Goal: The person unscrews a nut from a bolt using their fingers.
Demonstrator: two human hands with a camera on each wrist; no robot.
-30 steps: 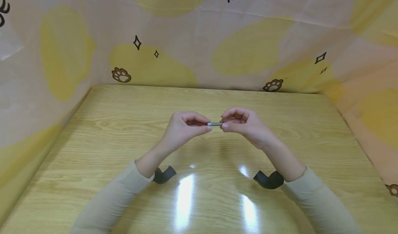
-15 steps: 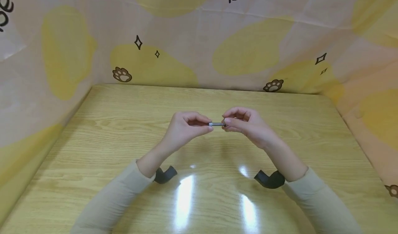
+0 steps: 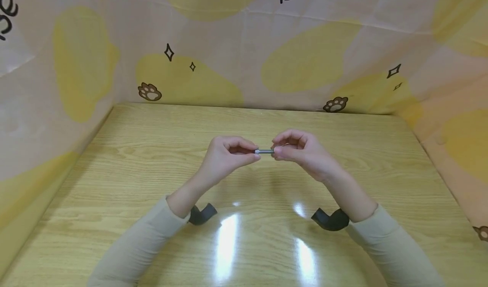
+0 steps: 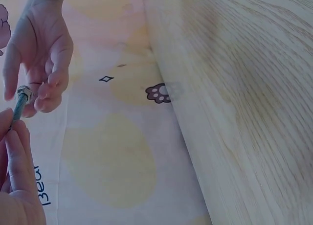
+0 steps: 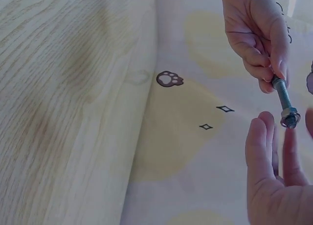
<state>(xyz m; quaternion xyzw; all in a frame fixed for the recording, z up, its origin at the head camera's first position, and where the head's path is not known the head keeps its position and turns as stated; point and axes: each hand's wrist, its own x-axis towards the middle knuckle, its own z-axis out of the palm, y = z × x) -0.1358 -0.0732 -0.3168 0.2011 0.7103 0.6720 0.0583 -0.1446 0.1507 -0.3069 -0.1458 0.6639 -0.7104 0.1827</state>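
Between both hands a metal bolt is held level above the table. My left hand pinches one end of it between thumb and fingers, which hide that end. A hex nut sits on the threads near the other end, with a shiny ring beside it and the bolt's tip poking out. My right hand is around that end, its fingers loosely bent. In the right wrist view its thumb stands apart from the nut, and one fingertip is at or just under the bolt's tip; contact is unclear.
A wood-grain table lies beneath the hands. Printed cloth with yellow patches and paw prints rises at the back and both sides. A black strap piece hangs by the left wrist, another black strap piece by the right.
My right thumb has lifted and come partway down again beside the nut end, with slight finger shifts. The left hand and the bolt have barely moved.
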